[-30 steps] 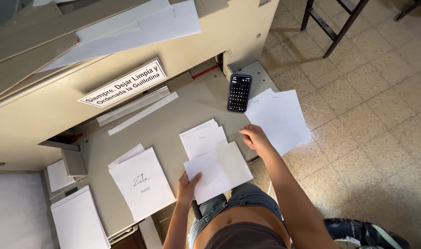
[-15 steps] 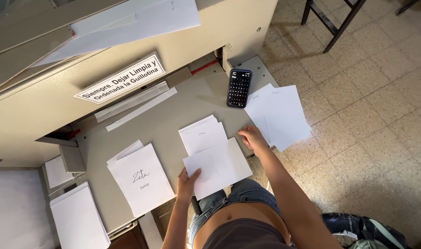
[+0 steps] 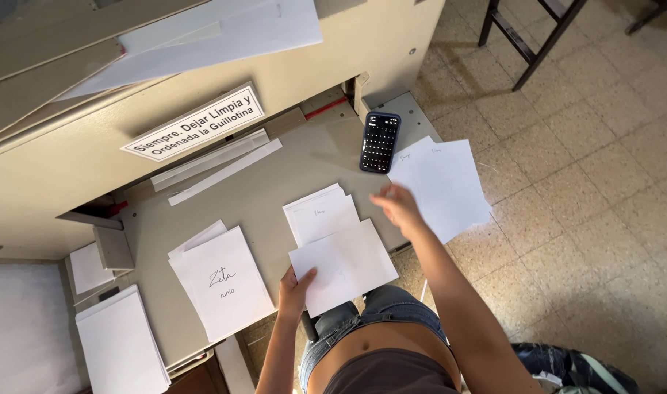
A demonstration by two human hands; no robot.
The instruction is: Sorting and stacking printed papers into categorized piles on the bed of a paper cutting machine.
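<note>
**Loose Papers Near the Edge**

We hold a white sheet by its near left corner with our left hand. The thumb lies on top, and we think the fingers are under it, so the hand looks closed on the paper. The sheet lies at the front of the grey cutter table, and part of it sticks out over the edge above our lap.

Our right hand hangs in the air between that sheet and the fanned pile of sheets on the right. It looks blurry. We cannot tell if its fingers are open or closed, and it seems to hold nothing.

What could go wrong? The held sheet could bend or slip off the edge, because only one corner is pinched. The fanned pile hangs over the table's side, so one bump from our arm could push it onto the tiled floor. The phone lies close to that pile and could get knocked too.

A small stack of white cards lies partly under the held sheet, so we cannot see all of it. A printed stack sits farther left. The white pile at the bottom left is cut off. The cutter's blade is hidden under its big body. The faint writing on the cards is too small to make out.
</note>
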